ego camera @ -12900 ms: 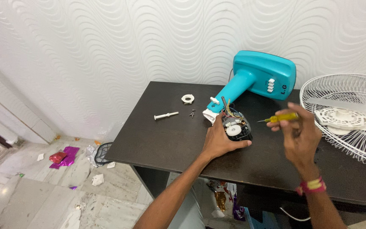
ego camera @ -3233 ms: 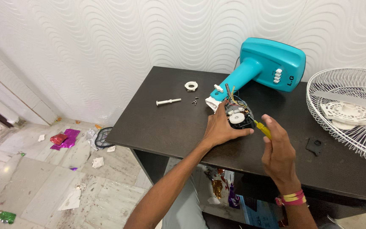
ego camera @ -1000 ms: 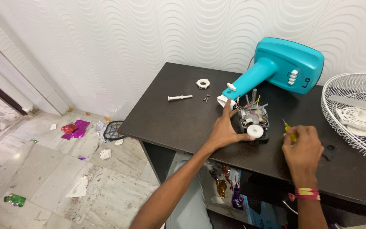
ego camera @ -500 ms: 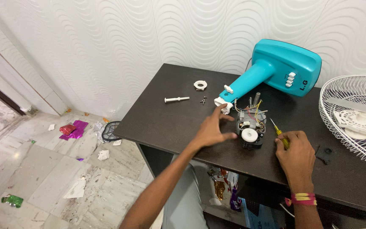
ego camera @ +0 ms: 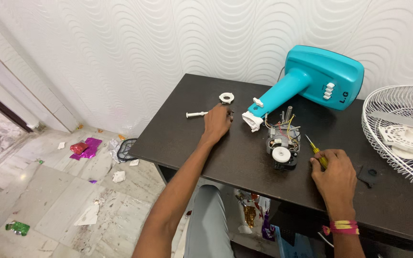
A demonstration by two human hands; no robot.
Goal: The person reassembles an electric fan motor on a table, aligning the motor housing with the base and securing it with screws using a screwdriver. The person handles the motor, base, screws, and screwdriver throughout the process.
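Dark table (ego camera: 187, 138) with teal fan body (ego camera: 319, 79), motor (ego camera: 280, 143), white ring (ego camera: 226, 97), bolt (ego camera: 196, 114) (grille (ego camera: 402, 134) at right edge)

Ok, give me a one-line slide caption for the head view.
Left hand reaches to small parts beside a white pin; right hand holds a yellow screwdriver near the bare fan motor on a dark table.

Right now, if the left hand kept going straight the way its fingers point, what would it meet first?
Probably the small screws at the left hand's fingertips, then the white ring just beyond; the white bolt lies off to the side.
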